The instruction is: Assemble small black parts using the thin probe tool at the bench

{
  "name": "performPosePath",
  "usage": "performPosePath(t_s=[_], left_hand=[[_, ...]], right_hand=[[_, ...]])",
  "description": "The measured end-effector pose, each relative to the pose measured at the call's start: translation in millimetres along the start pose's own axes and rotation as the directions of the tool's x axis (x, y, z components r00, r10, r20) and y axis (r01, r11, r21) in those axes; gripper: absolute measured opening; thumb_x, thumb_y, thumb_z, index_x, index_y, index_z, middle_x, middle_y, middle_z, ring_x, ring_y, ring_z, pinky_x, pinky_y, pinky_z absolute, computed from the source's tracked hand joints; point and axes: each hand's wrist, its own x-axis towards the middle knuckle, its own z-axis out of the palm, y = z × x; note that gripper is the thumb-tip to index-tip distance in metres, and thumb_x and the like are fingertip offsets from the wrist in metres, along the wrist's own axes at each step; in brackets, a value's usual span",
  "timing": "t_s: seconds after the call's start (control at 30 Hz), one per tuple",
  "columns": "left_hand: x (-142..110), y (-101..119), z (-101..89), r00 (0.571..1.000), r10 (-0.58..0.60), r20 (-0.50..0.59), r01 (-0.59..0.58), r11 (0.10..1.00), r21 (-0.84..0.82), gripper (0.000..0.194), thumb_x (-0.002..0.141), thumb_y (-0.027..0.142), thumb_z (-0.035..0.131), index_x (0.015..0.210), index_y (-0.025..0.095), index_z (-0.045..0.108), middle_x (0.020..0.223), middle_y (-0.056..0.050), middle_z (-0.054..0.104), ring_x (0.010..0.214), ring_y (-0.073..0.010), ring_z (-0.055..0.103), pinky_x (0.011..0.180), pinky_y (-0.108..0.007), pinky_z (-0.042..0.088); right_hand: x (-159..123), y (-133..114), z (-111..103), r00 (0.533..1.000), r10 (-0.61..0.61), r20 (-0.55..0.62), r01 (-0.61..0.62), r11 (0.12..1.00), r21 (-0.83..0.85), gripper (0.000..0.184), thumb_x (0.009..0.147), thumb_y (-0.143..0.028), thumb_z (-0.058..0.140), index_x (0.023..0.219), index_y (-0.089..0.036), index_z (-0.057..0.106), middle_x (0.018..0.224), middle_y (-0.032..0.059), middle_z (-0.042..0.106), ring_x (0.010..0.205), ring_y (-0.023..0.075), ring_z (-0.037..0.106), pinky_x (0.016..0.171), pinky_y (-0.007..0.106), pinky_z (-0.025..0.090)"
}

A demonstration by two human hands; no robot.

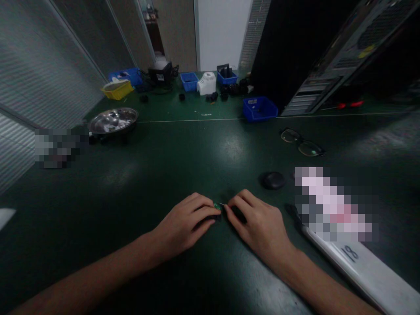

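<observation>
Fingers on the left hand are bunched in close, tips and thumb nearly together, with a little green bit poking out between them and something dark under it that I can't really make out. The right hand is pinched just as narrow, holding a thin pin aimed right at the green bit. They're super near each other, but can't tell if they touch. All of it is happening low over the green table, right in front of the person. Writing-wise, the only thing I can read is a handwritten "18" in dark marker on the white bar beside the right forearm. There's a pale label on the front blue bin and another on the black box at the back, both way too small to read. No clue on brands. Dark puck sits just past the right hand, glasses lie beyond that, and a shiny metal bowl is off to the far left.
</observation>
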Motion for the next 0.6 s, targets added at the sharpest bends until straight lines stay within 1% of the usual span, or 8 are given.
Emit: performPosePath(t_s=[0.1, 0.17, 0.23, 0.3, 0.37, 0.4, 0.47, 0.6], left_hand=[[1, -1, 0.6, 0.997, 0.073, 0.005, -0.074, 0.991, 0.113, 0.028, 0.101, 0.02, 0.053, 0.128, 0.022, 0.062, 0.134, -0.005, 0.064, 0.124, -0.0202, 0.056, 0.105, -0.039, 0.048], [2, -4, 0.0, 0.993, 0.112, 0.028, -0.115, 0.977, 0.182, 0.029, 0.103, 0.02, 0.049, 0.13, 0.021, 0.06, 0.133, -0.004, 0.066, 0.125, -0.0204, 0.057, 0.105, -0.041, 0.048], [2, -12, -3.9, 0.994, 0.107, 0.035, -0.112, 0.971, 0.212, 0.029, 0.104, 0.021, 0.047, 0.13, 0.021, 0.06, 0.129, -0.004, 0.068, 0.122, -0.0198, 0.059, 0.104, -0.04, 0.048], [0, -28, -14.6, 0.999, 0.037, 0.014, -0.039, 0.98, 0.197, 0.031, 0.104, 0.023, 0.049, 0.133, 0.024, 0.059, 0.129, -0.004, 0.067, 0.121, -0.0191, 0.06, 0.105, -0.039, 0.049], [-4, -54, -34.5, 0.994, -0.1, -0.052, 0.108, 0.979, 0.173, 0.037, 0.103, 0.026, 0.051, 0.139, 0.027, 0.055, 0.131, -0.004, 0.066, 0.119, -0.0187, 0.061, 0.103, -0.038, 0.051], [-8, -71, -47.8, 0.978, -0.179, -0.106, 0.195, 0.966, 0.172, 0.04, 0.102, 0.028, 0.053, 0.142, 0.027, 0.054, 0.132, -0.004, 0.065, 0.117, -0.0189, 0.062, 0.101, -0.037, 0.052], [-20, -107, -78.9, 0.919, -0.305, -0.251, 0.363, 0.903, 0.23, 0.041, 0.101, 0.032, 0.054, 0.141, 0.026, 0.055, 0.131, -0.005, 0.065, 0.115, -0.0205, 0.063, 0.101, -0.037, 0.051], [-59, -172, -138.0, 0.761, -0.433, -0.482, 0.628, 0.678, 0.382, 0.04, 0.099, 0.037, 0.053, 0.131, 0.016, 0.064, 0.13, -0.008, 0.066, 0.112, -0.0238, 0.062, 0.104, -0.04, 0.047]], right_hand=[[-1, 0, 2, 1.0, 0.011, -0.012, -0.011, 1.0, -0.001, 0.02, 0.104, -0.032, 0.052, 0.092, -0.023, 0.064, 0.092, 0.0006, 0.064, 0.074, 0.0141, 0.062, 0.062, 0.027, 0.037], [-1, 1, 1, 0.999, 0.028, -0.018, -0.028, 1.0, -0.005, 0.02, 0.104, -0.033, 0.052, 0.092, -0.023, 0.064, 0.093, 0.0008, 0.064, 0.075, 0.0145, 0.062, 0.062, 0.028, 0.037], [-1, 3, 0, 0.999, 0.049, -0.022, -0.049, 0.999, -0.012, 0.021, 0.104, -0.034, 0.052, 0.091, -0.023, 0.064, 0.093, 0.0009, 0.064, 0.076, 0.015, 0.063, 0.062, 0.028, 0.037], [0, 5, -2, 0.998, 0.065, -0.027, -0.065, 0.998, -0.013, 0.022, 0.104, -0.035, 0.052, 0.091, -0.023, 0.065, 0.094, 0.001, 0.065, 0.077, 0.0153, 0.063, 0.062, 0.028, 0.038], [1, 7, -3, 0.997, 0.071, -0.03, -0.071, 0.997, -0.004, 0.022, 0.104, -0.036, 0.052, 0.092, -0.023, 0.065, 0.094, 0.0013, 0.065, 0.077, 0.0155, 0.064, 0.063, 0.028, 0.038], [1, 8, -4, 0.997, 0.071, -0.031, -0.071, 0.997, 0.002, 0.022, 0.104, -0.035, 0.052, 0.093, -0.023, 0.065, 0.095, 0.0015, 0.066, 0.077, 0.0156, 0.064, 0.063, 0.028, 0.038], [1, 9, -4, 0.997, 0.073, -0.03, -0.073, 0.997, 0.015, 0.022, 0.104, -0.035, 0.051, 0.093, -0.022, 0.065, 0.095, 0.0018, 0.066, 0.078, 0.0158, 0.064, 0.063, 0.028, 0.039], [-1, 10, -4, 0.996, 0.08, -0.038, -0.078, 0.996, 0.042, 0.022, 0.104, -0.035, 0.052, 0.092, -0.023, 0.065, 0.095, 0.001, 0.066, 0.078, 0.0158, 0.064, 0.064, 0.028, 0.039]])
